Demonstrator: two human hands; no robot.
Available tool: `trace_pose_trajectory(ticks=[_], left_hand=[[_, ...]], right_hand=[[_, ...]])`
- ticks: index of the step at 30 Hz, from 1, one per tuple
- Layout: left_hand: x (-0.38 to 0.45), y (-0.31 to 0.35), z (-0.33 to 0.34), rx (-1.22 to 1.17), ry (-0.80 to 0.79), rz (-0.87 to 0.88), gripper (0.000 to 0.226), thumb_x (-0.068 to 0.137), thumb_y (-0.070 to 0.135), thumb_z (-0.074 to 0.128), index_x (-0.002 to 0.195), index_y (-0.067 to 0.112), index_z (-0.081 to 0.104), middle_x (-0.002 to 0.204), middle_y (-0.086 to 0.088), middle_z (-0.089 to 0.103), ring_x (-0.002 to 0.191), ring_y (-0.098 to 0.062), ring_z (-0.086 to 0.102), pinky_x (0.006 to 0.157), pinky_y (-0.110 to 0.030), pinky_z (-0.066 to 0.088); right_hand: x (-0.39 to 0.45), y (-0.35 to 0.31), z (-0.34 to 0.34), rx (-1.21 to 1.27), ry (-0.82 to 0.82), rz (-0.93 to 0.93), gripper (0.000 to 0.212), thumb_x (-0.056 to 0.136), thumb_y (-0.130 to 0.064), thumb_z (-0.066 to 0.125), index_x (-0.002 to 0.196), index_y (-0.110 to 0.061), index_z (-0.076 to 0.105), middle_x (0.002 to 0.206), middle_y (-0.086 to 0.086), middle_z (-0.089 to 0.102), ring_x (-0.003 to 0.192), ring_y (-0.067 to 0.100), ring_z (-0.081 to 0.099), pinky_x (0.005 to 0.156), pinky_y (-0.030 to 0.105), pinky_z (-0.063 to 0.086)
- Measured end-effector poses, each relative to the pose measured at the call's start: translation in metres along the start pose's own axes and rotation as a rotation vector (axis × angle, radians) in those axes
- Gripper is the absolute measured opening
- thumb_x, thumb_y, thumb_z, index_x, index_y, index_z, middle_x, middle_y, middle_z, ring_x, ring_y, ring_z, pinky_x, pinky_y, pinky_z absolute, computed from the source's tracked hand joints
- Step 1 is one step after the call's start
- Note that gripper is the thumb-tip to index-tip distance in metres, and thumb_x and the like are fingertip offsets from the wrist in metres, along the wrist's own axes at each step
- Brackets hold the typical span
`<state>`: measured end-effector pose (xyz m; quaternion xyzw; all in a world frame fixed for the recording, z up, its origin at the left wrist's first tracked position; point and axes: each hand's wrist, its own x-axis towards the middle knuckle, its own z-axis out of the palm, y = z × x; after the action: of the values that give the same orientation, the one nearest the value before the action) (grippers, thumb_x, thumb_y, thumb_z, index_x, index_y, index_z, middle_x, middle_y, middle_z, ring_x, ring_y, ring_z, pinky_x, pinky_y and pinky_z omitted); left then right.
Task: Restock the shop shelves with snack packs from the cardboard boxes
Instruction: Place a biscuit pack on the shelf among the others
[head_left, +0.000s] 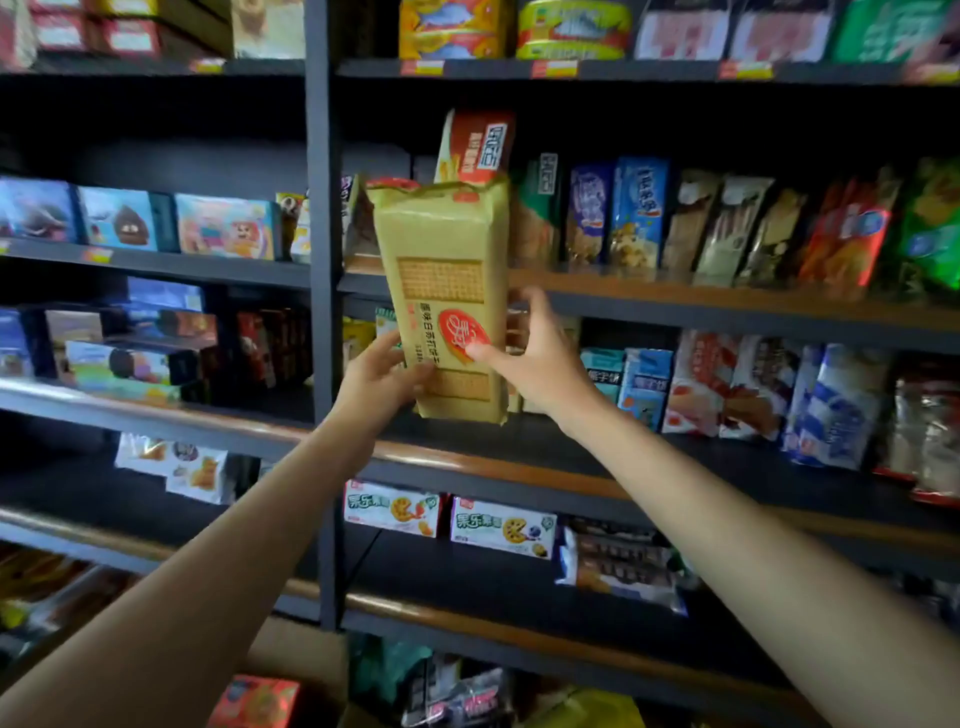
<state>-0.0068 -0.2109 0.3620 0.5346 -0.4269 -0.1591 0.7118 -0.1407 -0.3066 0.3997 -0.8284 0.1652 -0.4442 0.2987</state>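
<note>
A tall yellow cracker pack (444, 270) with a red round logo stands upright in the air in front of the dark shelves. My left hand (382, 376) grips its lower left edge. My right hand (535, 353) holds its lower right side, thumb pressed on the front near the logo, fingers behind. The pack's top reaches the level of the shelf (675, 293) that carries a red cracker pack (478, 145) right behind it. No cardboard box is clearly in view.
Upright snack bags (639, 213) fill the shelf to the right. Boxed snacks (223, 226) stand on the left bay. A vertical post (322, 260) divides the bays. Lower shelves hold biscuit boxes (501, 527) and more bags (831, 405).
</note>
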Motion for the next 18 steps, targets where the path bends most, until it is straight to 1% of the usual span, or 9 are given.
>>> trace_pose_trajectory(ticks=[1, 3, 5, 7, 9, 11, 12, 15, 18], left_hand=[[0.002, 0.002, 0.012, 0.044, -0.022, 0.033, 0.032, 0.089, 0.0, 0.055, 0.117, 0.015, 0.056, 0.107, -0.002, 0.065, 0.097, -0.017, 0.062, 0.079, -0.023, 0.052], [0.002, 0.002, 0.034, 0.165, -0.088, 0.056, 0.036, 0.089, 0.002, 0.055, 0.122, 0.015, 0.053, 0.111, 0.0, 0.061, 0.099, -0.014, 0.059, 0.078, -0.02, 0.05], [0.003, -0.007, 0.046, 0.27, -0.119, 0.014, 0.045, 0.087, 0.007, 0.059, 0.129, 0.019, 0.048, 0.12, 0.0, 0.056, 0.106, -0.014, 0.054, 0.084, -0.027, 0.047], [0.011, -0.013, 0.045, 0.328, -0.042, -0.041, 0.051, 0.086, 0.006, 0.06, 0.133, 0.019, 0.044, 0.124, -0.004, 0.052, 0.105, -0.016, 0.051, 0.085, -0.031, 0.045], [0.016, -0.014, 0.042, 0.343, 0.035, -0.071, 0.048, 0.087, 0.001, 0.055, 0.132, 0.016, 0.046, 0.126, -0.009, 0.054, 0.103, -0.018, 0.052, 0.086, -0.033, 0.047], [0.017, -0.017, 0.04, 0.368, 0.04, -0.075, 0.044, 0.088, 0.0, 0.053, 0.129, 0.015, 0.047, 0.125, -0.01, 0.056, 0.105, -0.02, 0.052, 0.091, -0.037, 0.047], [0.016, -0.019, 0.039, 0.394, 0.029, -0.073, 0.044, 0.088, 0.001, 0.053, 0.129, 0.015, 0.047, 0.125, -0.009, 0.056, 0.106, -0.021, 0.053, 0.089, -0.037, 0.047], [0.015, -0.029, 0.035, 0.427, 0.007, -0.068, 0.046, 0.088, 0.0, 0.054, 0.131, 0.013, 0.045, 0.121, -0.01, 0.057, 0.102, -0.024, 0.055, 0.078, -0.03, 0.042], [0.015, -0.041, 0.028, 0.479, 0.007, -0.095, 0.048, 0.087, 0.0, 0.054, 0.132, 0.015, 0.043, 0.122, -0.012, 0.058, 0.101, -0.023, 0.056, 0.078, -0.031, 0.043]], right_hand=[[-0.005, 0.005, -0.011, -0.004, 0.031, 0.015, 0.066, 0.08, -0.024, 0.073, 0.134, -0.016, 0.036, 0.127, -0.003, 0.052, 0.112, 0.011, 0.05, 0.092, 0.025, 0.04], [-0.015, 0.025, -0.028, 0.017, 0.068, 0.04, 0.063, 0.079, -0.023, 0.074, 0.131, -0.016, 0.04, 0.124, 0.0, 0.058, 0.11, 0.013, 0.056, 0.096, 0.033, 0.046], [-0.023, 0.046, -0.043, -0.006, 0.086, 0.067, 0.062, 0.078, -0.022, 0.074, 0.131, -0.016, 0.042, 0.123, 0.002, 0.06, 0.11, 0.015, 0.058, 0.097, 0.038, 0.047], [-0.026, 0.063, -0.057, -0.046, 0.088, 0.093, 0.065, 0.077, -0.02, 0.075, 0.133, -0.017, 0.042, 0.123, 0.0, 0.059, 0.112, 0.016, 0.056, 0.097, 0.035, 0.045], [-0.025, 0.077, -0.069, -0.081, 0.084, 0.116, 0.064, 0.077, -0.017, 0.075, 0.133, -0.016, 0.042, 0.119, -0.001, 0.059, 0.109, 0.016, 0.055, 0.093, 0.03, 0.043], [-0.022, 0.092, -0.075, -0.084, 0.086, 0.151, 0.065, 0.078, -0.018, 0.075, 0.133, -0.016, 0.042, 0.125, 0.003, 0.058, 0.114, 0.02, 0.055, 0.097, 0.036, 0.044], [-0.019, 0.098, -0.075, -0.085, 0.086, 0.167, 0.065, 0.078, -0.018, 0.075, 0.133, -0.015, 0.042, 0.127, 0.004, 0.057, 0.116, 0.022, 0.054, 0.098, 0.038, 0.043], [-0.011, 0.108, -0.068, -0.08, 0.057, 0.151, 0.062, 0.079, -0.016, 0.074, 0.131, -0.012, 0.042, 0.125, 0.004, 0.057, 0.115, 0.018, 0.053, 0.091, 0.026, 0.041], [-0.007, 0.111, -0.05, -0.133, 0.054, 0.069, 0.059, 0.078, -0.013, 0.074, 0.128, -0.008, 0.044, 0.113, -0.002, 0.057, 0.105, 0.01, 0.051, 0.081, 0.011, 0.034]])
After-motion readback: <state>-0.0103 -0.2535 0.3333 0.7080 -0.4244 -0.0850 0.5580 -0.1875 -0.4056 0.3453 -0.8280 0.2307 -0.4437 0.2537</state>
